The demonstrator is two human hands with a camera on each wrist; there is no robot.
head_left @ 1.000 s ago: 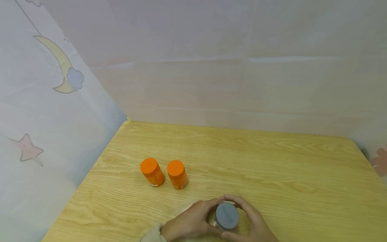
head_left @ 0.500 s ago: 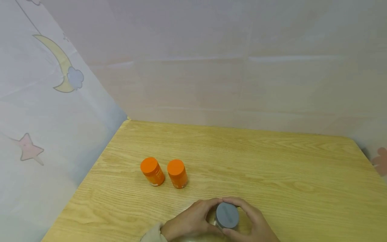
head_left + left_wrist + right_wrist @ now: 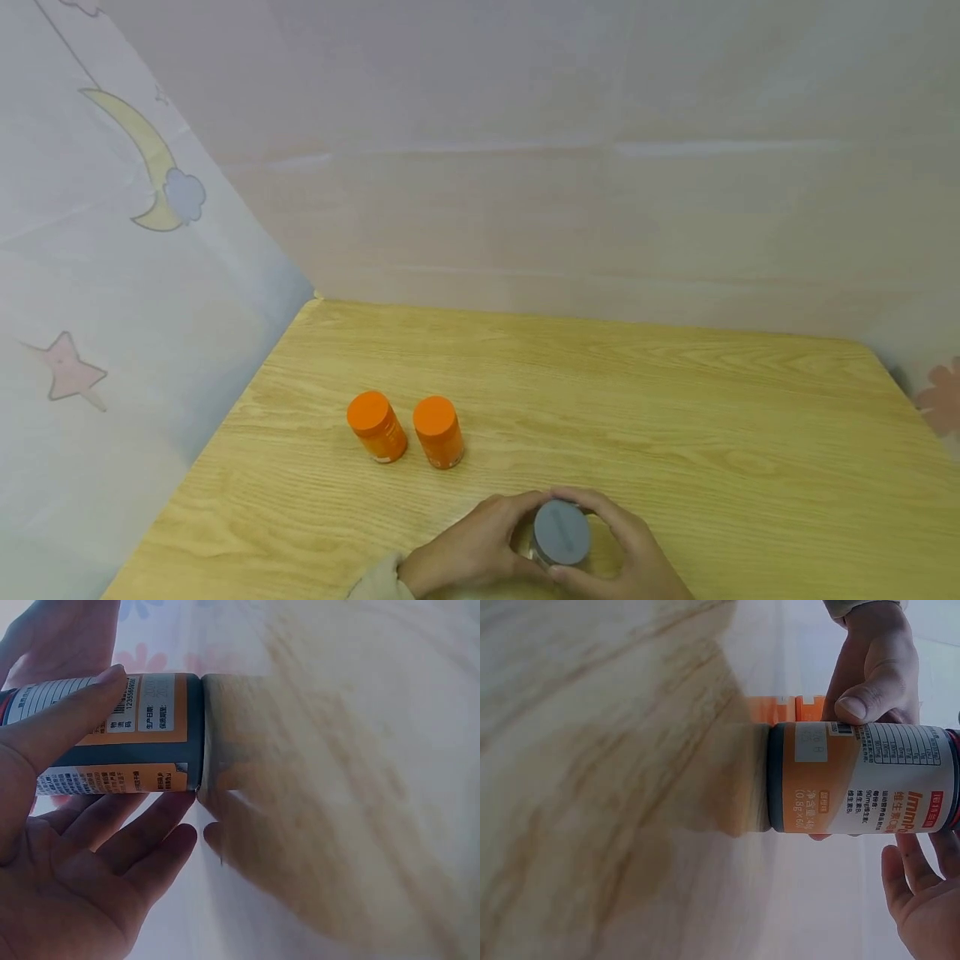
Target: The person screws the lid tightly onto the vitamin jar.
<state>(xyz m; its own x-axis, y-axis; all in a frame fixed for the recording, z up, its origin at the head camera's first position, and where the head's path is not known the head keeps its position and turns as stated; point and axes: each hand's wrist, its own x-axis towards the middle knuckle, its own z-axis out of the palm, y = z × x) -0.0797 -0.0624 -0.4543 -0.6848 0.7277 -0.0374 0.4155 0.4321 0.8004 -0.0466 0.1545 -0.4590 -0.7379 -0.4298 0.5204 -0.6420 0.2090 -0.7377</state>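
Observation:
A supplement bottle with a grey lid stands upright on the wooden table near the front edge. Its white and orange label, printed with Chinese text, shows in the right wrist view. My left hand grips the bottle's body from the left, the thumb lying across the label in the left wrist view. From the right, my right hand curls its thumb and fingers round the lid's rim. In the right wrist view the fingers of that hand reach under the lid end, which the frame edge partly cuts off.
Two orange jars with orange lids stand side by side on the table, beyond and left of the hands. A pale wall sheet borders the table at the back, and another with a moon and star runs along the left.
The right hand's thumb and fingers have drawn in closer to the lid. My left hand and the bottle keep almost the same place, and the orange jars have not moved.

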